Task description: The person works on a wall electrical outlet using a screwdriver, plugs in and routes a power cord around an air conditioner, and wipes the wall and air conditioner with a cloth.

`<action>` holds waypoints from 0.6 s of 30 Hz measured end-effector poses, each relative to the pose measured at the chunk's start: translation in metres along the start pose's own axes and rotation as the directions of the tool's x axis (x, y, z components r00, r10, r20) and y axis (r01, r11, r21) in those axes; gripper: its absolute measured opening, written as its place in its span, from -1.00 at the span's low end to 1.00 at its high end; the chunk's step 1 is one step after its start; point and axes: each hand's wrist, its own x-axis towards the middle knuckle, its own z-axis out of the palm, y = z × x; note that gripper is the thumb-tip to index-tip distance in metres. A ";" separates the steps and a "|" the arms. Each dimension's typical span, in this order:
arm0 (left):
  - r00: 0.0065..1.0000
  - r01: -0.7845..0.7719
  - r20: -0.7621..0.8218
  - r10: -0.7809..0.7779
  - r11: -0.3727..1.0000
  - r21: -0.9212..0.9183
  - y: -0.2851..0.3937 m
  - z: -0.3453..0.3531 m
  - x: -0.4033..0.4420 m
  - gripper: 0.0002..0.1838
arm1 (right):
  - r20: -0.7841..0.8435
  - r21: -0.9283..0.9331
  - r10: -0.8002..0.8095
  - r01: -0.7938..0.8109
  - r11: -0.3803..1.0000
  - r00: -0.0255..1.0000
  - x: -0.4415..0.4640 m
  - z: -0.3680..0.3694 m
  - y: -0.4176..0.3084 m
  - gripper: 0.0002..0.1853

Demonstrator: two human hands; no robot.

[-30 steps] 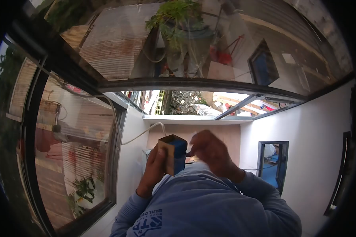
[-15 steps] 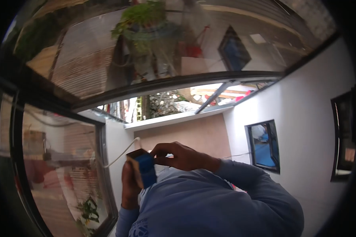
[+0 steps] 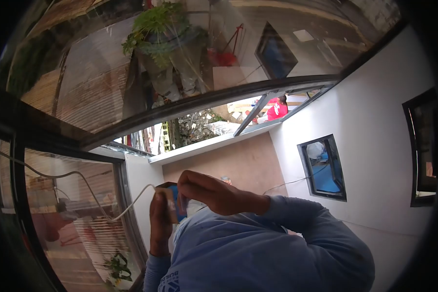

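Note:
A small blue and tan box [image 3: 181,203] is in front of my chest, with a dark top side. My left hand [image 3: 159,219] grips it from the left, thumb up along its tan face. Across its right side bends my right hand [image 3: 216,192], fingers held together and pointing down against the blue face. Whatever the right fingertips pinch is hidden. A pale cord [image 3: 136,199] curves from the left window toward the box and passes out of sight behind it.
A tilted-open window pane [image 3: 199,104] spans the top, with its stay arm [image 3: 253,116] at the gap. A white sill [image 3: 219,142] runs beneath. Another window [image 3: 78,209] stands at left; a small framed opening [image 3: 324,168] is in the right wall. Outside sits a person in red [image 3: 277,109].
My right hand has moved over the box and now covers more of its blue side. The box has turned slightly. The view has shifted, showing more cord and the person in red.

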 end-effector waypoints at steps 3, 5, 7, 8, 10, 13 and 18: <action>0.987 0.101 0.130 -0.099 0.995 -0.010 0.013 0.011 0.000 -0.40 | -0.078 0.103 0.037 -0.029 0.994 0.996 0.003 0.004 -0.001 -0.78; 0.992 0.125 0.027 -0.125 0.992 0.022 0.014 0.025 -0.003 -0.38 | -0.154 -0.129 -0.032 0.012 0.992 0.988 0.005 0.002 -0.003 -0.73; 0.982 0.176 0.079 -0.171 0.983 -0.055 0.014 0.021 -0.004 -0.36 | -0.176 -0.536 -0.172 0.052 0.843 0.969 0.006 -0.006 -0.006 -0.60; 0.982 0.172 0.091 -0.164 0.982 -0.084 0.011 0.018 -0.004 -0.35 | -0.189 -0.649 -0.111 -0.039 0.759 0.976 0.005 -0.012 0.003 -0.43; 0.986 0.152 0.088 -0.142 0.980 -0.125 0.011 0.017 -0.004 -0.35 | -0.117 -0.726 -0.185 0.043 0.686 0.976 0.001 -0.018 0.021 -0.38; 0.989 0.144 0.068 -0.134 0.975 -0.168 0.018 0.024 -0.003 -0.36 | -0.168 -0.696 -0.217 0.041 0.717 0.962 -0.003 -0.017 0.044 -0.32; 0.982 0.179 0.080 -0.169 0.975 -0.136 0.027 0.027 -0.006 -0.40 | -0.235 -0.598 -0.144 -0.026 0.801 0.961 -0.002 -0.025 0.048 -0.21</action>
